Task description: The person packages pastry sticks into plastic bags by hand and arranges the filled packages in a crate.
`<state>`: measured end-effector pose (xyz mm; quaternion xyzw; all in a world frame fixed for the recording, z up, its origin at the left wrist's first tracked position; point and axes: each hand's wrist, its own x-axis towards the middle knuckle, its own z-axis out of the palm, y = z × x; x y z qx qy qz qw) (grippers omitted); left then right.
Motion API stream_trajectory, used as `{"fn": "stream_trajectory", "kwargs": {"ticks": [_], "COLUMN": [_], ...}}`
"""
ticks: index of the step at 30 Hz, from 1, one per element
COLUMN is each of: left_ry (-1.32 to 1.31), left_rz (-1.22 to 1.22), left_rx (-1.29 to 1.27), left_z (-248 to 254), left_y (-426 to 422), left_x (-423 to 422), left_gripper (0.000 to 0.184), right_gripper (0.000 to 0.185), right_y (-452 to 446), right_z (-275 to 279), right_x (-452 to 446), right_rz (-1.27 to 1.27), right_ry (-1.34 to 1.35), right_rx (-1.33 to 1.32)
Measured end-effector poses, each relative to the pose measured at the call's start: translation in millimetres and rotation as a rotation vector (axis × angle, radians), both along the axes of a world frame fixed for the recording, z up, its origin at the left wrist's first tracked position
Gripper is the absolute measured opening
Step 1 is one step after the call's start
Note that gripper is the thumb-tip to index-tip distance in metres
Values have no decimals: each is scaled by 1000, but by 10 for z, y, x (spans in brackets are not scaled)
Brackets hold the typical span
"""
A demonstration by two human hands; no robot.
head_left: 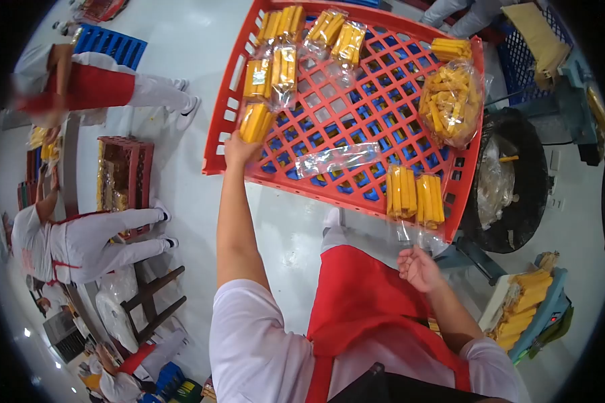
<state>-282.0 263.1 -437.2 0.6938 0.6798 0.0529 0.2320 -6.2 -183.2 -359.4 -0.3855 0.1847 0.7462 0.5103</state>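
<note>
At the near left corner of the red crate [214, 161], my left hand [240, 149] is closed on a clear pack of yellow sticks [255, 124]. More packs of yellow sticks [284, 64] lie beyond it along the crate's far left. My right hand [420, 269] is just off the near right edge, its fingers loosely curled, with nothing visible in them. Its fingertips are close to the loose plastic end of two packs of yellow sticks [415, 195]; whether they touch is unclear. A flat clear bag [337, 159] lies between the hands.
A large bag of loose yellow pieces [452, 104] fills the crate's right side. Right of the crate stands a black bin [514, 181] holding clear plastic. A sealing machine [528, 312] with yellow packs is at lower right. Co-workers [81, 242] stand at left near stacked crates [138, 181].
</note>
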Motion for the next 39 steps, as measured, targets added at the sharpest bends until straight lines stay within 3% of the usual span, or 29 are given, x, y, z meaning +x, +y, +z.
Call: {"fn": "stream_trajectory", "kwargs": {"ticks": [1, 2, 3, 6, 8, 9, 11, 12, 13, 15, 16, 17, 19, 20, 21, 22, 23, 24, 25, 27, 31, 33, 34, 36, 39], "left_ry": [-238, -733, -867, -986, -930, -939, -406, -227, -234, -9, -82, -89, -159, -418, -419, -1069, -1630, -1729, -1729, -1598, -1718, -1547, -1547, -1437, -1303], "left_rz": [-37, 3, -7, -59, -468, -498, -880, -1000, -1015, -1109, -1087, -1089, -819, -746, -754, -650, -476, -331, -337, -542, -587, -667, -668, -706, -853], "left_rx": [-133, -475, -612, -762, -453, -439, 261, 426, 439, 979, 1054, 1077, 1091, 1045, 1055, 574, 3, -367, -367, -293, -288, -20, -25, 57, 237], "left_z": [283, 563, 980, 1875, 2597, 2947, 3607, 3875, 3954, 4092, 4101, 4132, 4177, 4103, 4024, 3948, 3914, 3972, 3951, 3889, 3862, 3787, 3764, 3713, 3600], "left_y": [-55, -217, -385, -811, -1163, -1326, -1646, -1792, -1902, -2043, -2056, -2110, -2203, -2173, -2215, -2285, -2361, -2473, -2541, -2670, -2683, -2661, -2687, -2736, -2754], "left_x": [30, 58, 163, 358, 602, 743, 1008, 1128, 1222, 1416, 1492, 1552, 1669, 1736, 1812, 1906, 1979, 2006, 2090, 2212, 2209, 2179, 2157, 2129, 2108], "left_gripper": [55, 40, 36, 43, 52, 52, 60, 62, 62, 55, 55, 55, 55, 60, 60, 62, 65, 74, 74, 81, 89, 100, 100, 107, 113], "right_gripper": [35, 35, 36, 40, 50, 55, 63, 63, 62, 63, 63, 65, 74, 73, 73, 73, 75, 76, 76, 75, 69, 64, 64, 58, 52], "right_y": [5, 75, 191, 718, 1003, 1119, 1263, 1308, 1320, 1252, 1228, 1205, 1126, 1072, 1034, 1024, 1026, 1027, 1037, 1054, 975, 944, 928, 911, 915], "right_z": [74, 137, 210, 743, 1115, 1267, 1677, 1918, 2170, 2428, 2509, 2586, 2890, 2956, 2986, 3003, 3015, 3025, 3014, 2958, 2891, 2827, 2822, 2868, 2994], "right_x": [91, 208, 315, 534, 550, 557, 458, 403, 347, 407, 469, 514, 545, 583, 609, 619, 623, 622, 612, 574, 619, 636, 633, 627, 514], "right_rz": [8, 95, 176, 65, 89, 137, 270, 262, 173, 81, 99, 117, 19, -13, -50, -60, -90, -118, -121, -106, -103, -229, -233, -80, -232], "right_ry": [2, -124, -255, -261, -97, 16, 257, 236, 262, 270, 97, -78, -156, -279, -398, -401, -573, -746, -750, -1066, -1047, -544, -545, -285, -435], "right_rx": [18, 109, 203, 252, 369, 446, 778, 794, 797, 815, 928, 1035, 1088, 1113, 1133, 1142, 1155, 1158, 1161, 1205, 1198, 1085, 1082, 1157, 1319]}}
